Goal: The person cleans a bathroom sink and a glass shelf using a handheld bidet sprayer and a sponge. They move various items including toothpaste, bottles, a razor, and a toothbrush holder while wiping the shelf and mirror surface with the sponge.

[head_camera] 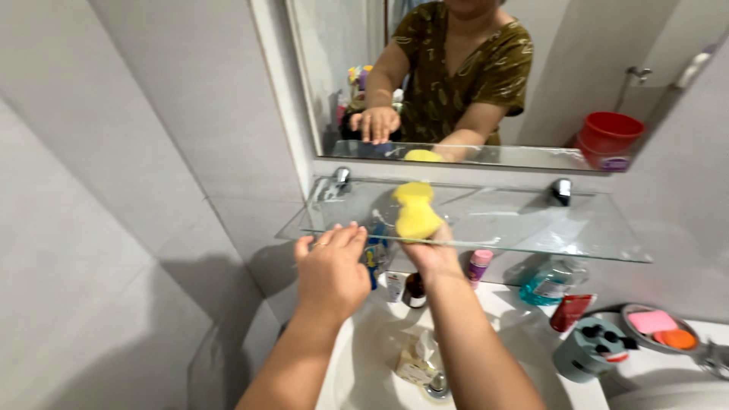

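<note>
sponge: yellow sponge [414, 211], peanut-shaped, lying flat on the glass shelf [531, 228], left of the shelf's centre; its near end sits at the shelf's near edge.
right hand: your right hand [430, 250] comes up from under the near edge of the shelf. Fingers curl over the near end of the sponge and grip it; the far end of the sponge sticks out beyond the fingers toward the wall.
left hand: your left hand [332, 267] is just left of the sponge, at the near-left part of the shelf. Palm down, fingers held together and extended, empty. Fingertips at the shelf's near edge; can't tell if they touch the glass. Not touching the sponge.
hand-to-hand: left hand sits just beside the right one, slightly nearer to you.
shelf: clear glass, fixed to the wall by two chrome brackets [561, 190], wet-looking streaks on the surface.
mirror: mirror [531, 83] above the shelf reflects both your hands and the sponge.
below shelf: small bottles [414, 290] and a tube stand along the far edge of the white sink [364, 364]; a pink-capped bottle [478, 266] to the right of your right wrist.
right side: grey toothbrush holder [592, 349] and a soap dish [661, 328] with pink and orange soap, well apart from both hands.
drain: crumpled wrapper [418, 363] in the basin beside the drain, under your right forearm.
</note>
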